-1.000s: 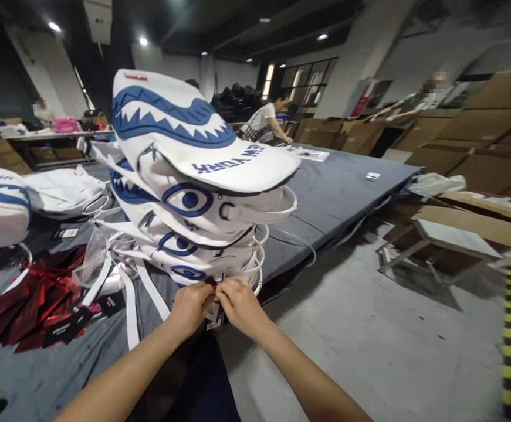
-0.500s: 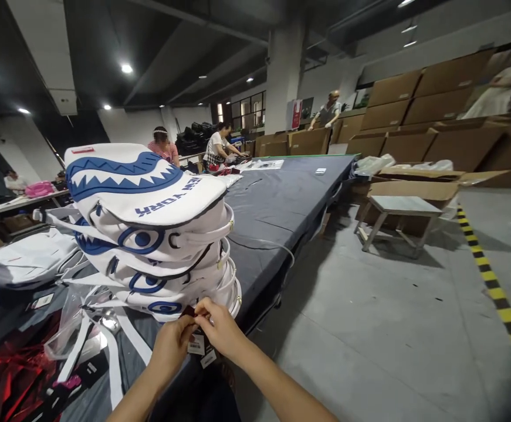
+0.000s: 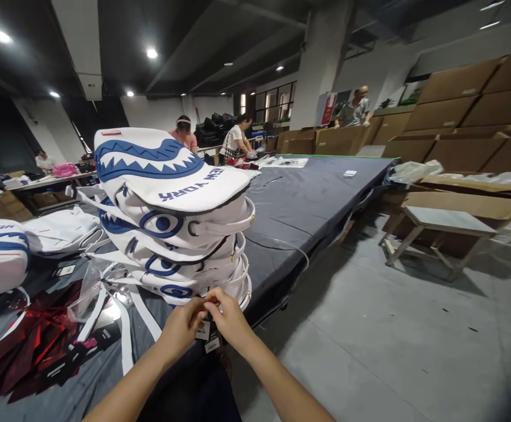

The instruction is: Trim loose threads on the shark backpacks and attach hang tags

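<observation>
A stack of white backpacks [image 3: 180, 228] with blue shark-mouth and eye prints rises in front of me; the top one reads "NEW YORK". Low at its near side, my left hand [image 3: 185, 327] and my right hand [image 3: 227, 316] meet fingertip to fingertip, both closed in a pinch. Just under the fingers dangle dark hang tags [image 3: 212, 344] with white barcode labels. The fingers hide the tags' upper ends, and whether these are fastened to the lowest backpack I cannot tell. White straps [image 3: 125, 331] trail from the stack over the dark tabletop [image 3: 281, 205].
Dark red shiny strips [image 3: 30, 340] and black tags lie at the left, near more white backpacks [image 3: 0, 258]. A small stool [image 3: 449, 220] and open cartons [image 3: 470, 199] stand right of the table. Several people are at the far tables and cartons.
My view has swung left, so the scene sits further right. Both hands stay pinched together at the stack's base; the dark red bit at the fingertips earlier is now hidden.
</observation>
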`<state>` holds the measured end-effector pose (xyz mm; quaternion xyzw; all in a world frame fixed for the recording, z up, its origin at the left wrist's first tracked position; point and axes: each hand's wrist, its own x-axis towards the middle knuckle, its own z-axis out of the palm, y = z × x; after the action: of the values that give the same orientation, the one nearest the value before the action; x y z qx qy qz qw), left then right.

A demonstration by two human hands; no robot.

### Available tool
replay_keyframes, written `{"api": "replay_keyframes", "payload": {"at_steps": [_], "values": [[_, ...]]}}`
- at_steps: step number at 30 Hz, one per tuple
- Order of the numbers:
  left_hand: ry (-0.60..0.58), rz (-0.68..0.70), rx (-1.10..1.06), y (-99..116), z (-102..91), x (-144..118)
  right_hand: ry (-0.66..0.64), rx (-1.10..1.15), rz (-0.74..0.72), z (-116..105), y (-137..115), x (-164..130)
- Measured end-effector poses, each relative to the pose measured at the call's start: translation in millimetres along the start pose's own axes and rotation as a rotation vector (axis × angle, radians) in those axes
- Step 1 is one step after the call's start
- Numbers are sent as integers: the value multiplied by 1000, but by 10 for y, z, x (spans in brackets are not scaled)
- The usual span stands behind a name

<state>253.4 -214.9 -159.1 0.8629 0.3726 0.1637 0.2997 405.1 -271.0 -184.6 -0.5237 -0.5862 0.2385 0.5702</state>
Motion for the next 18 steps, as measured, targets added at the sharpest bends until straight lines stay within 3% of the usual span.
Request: {"api": "replay_keyframes", "payload": {"at_steps": [5, 11, 16, 18], "values": [[79, 1, 181, 58, 14, -43, 6, -61, -42, -30, 34, -18], [60, -22, 133, 9, 38, -3, 36, -167, 31, -92, 215, 2], [-72, 75, 153, -74, 19, 29, 63, -262, 103, -90, 206, 25], [-60, 66, 191, -85, 22, 27, 66, -279, 127, -73, 158, 19]]}}
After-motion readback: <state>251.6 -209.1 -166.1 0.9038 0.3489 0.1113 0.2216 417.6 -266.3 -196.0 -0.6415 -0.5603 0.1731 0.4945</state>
